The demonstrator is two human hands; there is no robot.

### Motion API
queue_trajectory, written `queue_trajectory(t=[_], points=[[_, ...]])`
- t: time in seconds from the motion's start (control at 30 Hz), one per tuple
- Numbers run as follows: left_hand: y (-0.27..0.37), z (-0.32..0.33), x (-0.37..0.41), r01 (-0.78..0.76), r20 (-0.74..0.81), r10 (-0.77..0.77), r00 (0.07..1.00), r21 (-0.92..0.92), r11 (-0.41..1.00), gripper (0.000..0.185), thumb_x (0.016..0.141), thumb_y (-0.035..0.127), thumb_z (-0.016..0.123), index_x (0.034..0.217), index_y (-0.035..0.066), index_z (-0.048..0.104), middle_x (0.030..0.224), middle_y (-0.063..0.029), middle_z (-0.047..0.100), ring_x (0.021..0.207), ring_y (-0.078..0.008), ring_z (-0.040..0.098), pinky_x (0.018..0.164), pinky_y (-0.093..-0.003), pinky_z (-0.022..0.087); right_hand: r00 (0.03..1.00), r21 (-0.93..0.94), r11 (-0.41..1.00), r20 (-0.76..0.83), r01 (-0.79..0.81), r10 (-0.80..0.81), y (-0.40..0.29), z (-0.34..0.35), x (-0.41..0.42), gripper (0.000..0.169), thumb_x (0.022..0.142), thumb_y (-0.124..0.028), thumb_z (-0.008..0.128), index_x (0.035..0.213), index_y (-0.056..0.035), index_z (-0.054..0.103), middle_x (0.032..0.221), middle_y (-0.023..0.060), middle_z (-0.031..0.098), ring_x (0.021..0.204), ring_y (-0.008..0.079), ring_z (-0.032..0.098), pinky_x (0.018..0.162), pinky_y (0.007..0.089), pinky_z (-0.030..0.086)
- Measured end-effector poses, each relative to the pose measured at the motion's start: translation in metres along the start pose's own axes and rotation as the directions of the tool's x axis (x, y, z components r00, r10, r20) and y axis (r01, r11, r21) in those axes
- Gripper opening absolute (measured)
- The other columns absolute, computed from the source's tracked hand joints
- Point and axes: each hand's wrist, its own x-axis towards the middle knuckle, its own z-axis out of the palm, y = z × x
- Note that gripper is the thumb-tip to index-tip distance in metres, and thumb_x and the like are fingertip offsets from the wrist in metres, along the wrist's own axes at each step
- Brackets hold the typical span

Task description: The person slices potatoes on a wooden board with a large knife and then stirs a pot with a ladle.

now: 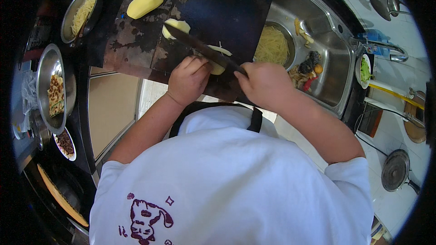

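Note:
My right hand (264, 81) grips the handle of a kitchen knife (201, 47), whose dark blade points up and left across the dark board (218, 10). Bent fingers of my left hand (190, 78) rest on a piece of peeled potato (217, 68) beside the blade, near the board's front edge. Just beyond the blade lies a thin pale strip of potato (220, 50). Near the knife's tip are potato slices (176, 28), partly covered by the blade. Farther up and left, a whole peeled potato (145, 3) lies on the board.
A steel sink (335, 61) on the right holds a bowl of potato shreds (271, 45) and food scraps (306, 71). Leftward stand a metal bowl of shreds (81, 13), a metal bowl with flatbread (56, 92) and a white dish of dark food (65, 144). A faucet (388, 46) overhangs the sink's right side.

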Motion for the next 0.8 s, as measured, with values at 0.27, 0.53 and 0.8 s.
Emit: queue_trajectory(t=[0.27,0.53,0.8], points=[[-0.001,0.0,-0.003,0.006,-0.002,-0.006,1.0,-0.023,1.0,0.012,0.069,0.005,0.065,0.081,0.005,0.064,0.092,-0.005,0.06,0.083,-0.0231,0.058,0.07,-0.0311,0.05,0.999,-0.006,1.0,0.027,0.023,-0.023,0.006,-0.017,-0.026,0.024,0.085,-0.023,0.055,0.074,-0.0024,0.06,0.065,0.0175,0.059,0.061,0.0375,0.059,0.057,0.0446,0.047],[-0.002,-0.001,-0.002,-0.014,0.0,0.014,1.0,-0.017,1.0,0.014,0.068,0.007,0.065,0.082,0.005,0.064,0.093,-0.0051,0.06,0.084,-0.0233,0.058,0.069,-0.0321,0.051,0.999,-0.024,1.0,0.044,0.009,-0.008,-0.011,0.001,-0.004,0.025,0.085,-0.024,0.054,0.077,-0.0016,0.06,0.065,0.0178,0.059,0.062,0.0369,0.059,0.057,0.0445,0.048],[-0.005,0.002,-0.007,-0.017,-0.008,0.017,1.0,-0.051,0.999,0.02,0.065,0.006,0.067,0.085,0.005,0.064,0.095,-0.0074,0.06,0.084,-0.0279,0.058,0.069,-0.0352,0.051,1.0,-0.007,1.0,0.023,-0.02,0.021,0.0,-0.016,-0.026,0.025,0.086,-0.024,0.054,0.076,-0.0016,0.059,0.065,0.018,0.059,0.063,0.0362,0.059,0.057,0.0447,0.047]])
